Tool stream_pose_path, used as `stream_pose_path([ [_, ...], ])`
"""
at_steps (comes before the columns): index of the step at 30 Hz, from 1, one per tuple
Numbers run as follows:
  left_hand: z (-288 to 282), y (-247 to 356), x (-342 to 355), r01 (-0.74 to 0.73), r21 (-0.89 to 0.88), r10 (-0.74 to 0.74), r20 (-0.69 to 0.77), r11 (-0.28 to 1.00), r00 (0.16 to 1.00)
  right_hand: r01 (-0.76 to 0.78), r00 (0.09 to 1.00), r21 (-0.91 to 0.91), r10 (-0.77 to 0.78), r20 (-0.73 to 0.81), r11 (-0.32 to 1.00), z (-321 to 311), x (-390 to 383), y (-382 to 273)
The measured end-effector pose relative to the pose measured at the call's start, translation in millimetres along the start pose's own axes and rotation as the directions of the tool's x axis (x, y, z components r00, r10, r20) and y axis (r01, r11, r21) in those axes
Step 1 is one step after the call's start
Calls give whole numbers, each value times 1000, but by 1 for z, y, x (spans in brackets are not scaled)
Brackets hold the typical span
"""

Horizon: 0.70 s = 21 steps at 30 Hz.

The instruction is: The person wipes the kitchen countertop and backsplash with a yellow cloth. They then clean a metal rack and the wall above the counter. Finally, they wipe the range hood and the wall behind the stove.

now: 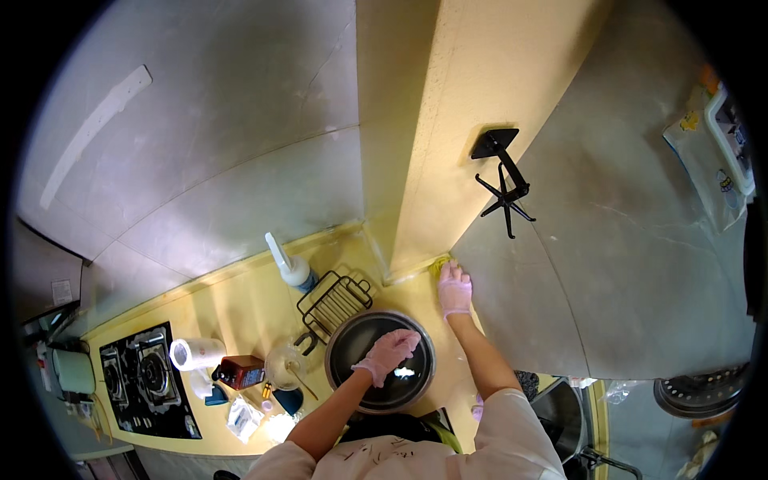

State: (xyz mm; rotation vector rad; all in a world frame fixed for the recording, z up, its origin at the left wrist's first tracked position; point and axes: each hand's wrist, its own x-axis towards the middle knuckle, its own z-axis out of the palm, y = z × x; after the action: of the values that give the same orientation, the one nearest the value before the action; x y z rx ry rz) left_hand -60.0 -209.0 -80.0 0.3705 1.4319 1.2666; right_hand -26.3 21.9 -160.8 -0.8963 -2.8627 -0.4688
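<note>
My left hand (pixel 389 354), in a pink glove, is over a dark round basin (pixel 347 382) of what looks like liquid; its fingers are curled together, and whatever they might hold is hidden. My right hand (pixel 455 294), also gloved in pink, grips a yellow cloth (pixel 439 265) against the counter at the foot of the beige column. A black wire rack (pixel 336 304) stands behind the basin, with a white spray bottle (pixel 292 268) beside it.
Left on the yellow counter (pixel 216 300) are a black gas hob (pixel 144 380), white roll (pixel 198 353), brown container (pixel 240 370), bowl and packets. A black hook holder (pixel 504 192) projects from the column (pixel 436 160). A steel sink (pixel 560 420) is at lower right.
</note>
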Motion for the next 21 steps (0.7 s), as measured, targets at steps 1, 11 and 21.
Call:
stream_pose_path([
  [1,1,3,-1,-8,5,8,-2,1000,1000,-5,998,-16,4,-63,1000,10,-8,1],
  [11,3,3,5,-104,48,103,9,993,995,20,992,37,-16,-122,999,10,-14,14],
  [21,23,42,162,-357,583,567,-223,730,793,-35,900,785,360,-244,619,-47,-23,15],
])
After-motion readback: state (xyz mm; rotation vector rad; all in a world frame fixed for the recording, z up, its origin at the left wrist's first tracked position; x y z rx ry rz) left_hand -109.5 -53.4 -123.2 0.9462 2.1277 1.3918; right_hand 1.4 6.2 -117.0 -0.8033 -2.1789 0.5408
